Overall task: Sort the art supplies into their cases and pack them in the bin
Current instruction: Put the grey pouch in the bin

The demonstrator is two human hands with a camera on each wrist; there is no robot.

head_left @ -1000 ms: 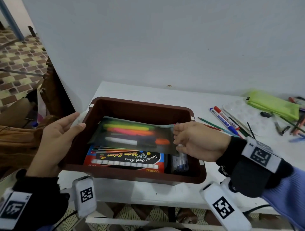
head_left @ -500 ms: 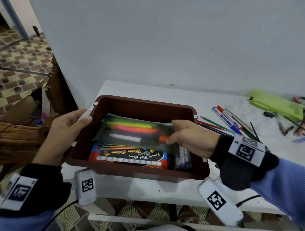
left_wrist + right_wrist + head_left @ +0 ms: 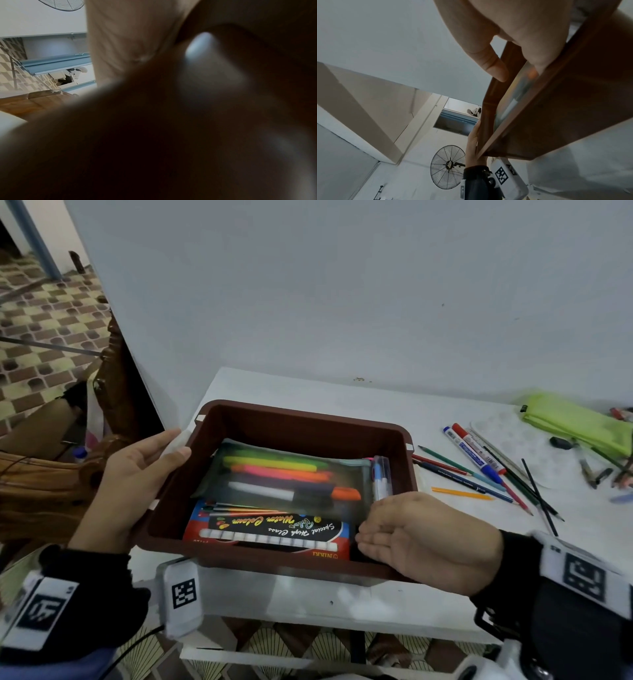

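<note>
The brown bin stands on the white table's left end. Inside lie a dark mesh pouch of highlighters, a watercolour box in front of it, and a clear pen case upright against the right wall. My left hand lies flat against the bin's left wall, thumb at the rim. My right hand is over the front right corner, its straight fingers reaching into the bin beside the watercolour box and holding nothing. In the right wrist view its palm rests on the bin. The left wrist view is dark and blurred.
Loose pencils and markers lie on the table right of the bin. Farther right are a white palette, a lime green pouch and more pens. A wall runs behind; a wooden chair stands at the left.
My right hand has let go of the mesh pouch's right end and dropped to the bin's front right corner. The pouch now lies flat in the bin. My left hand stays on the left wall.
</note>
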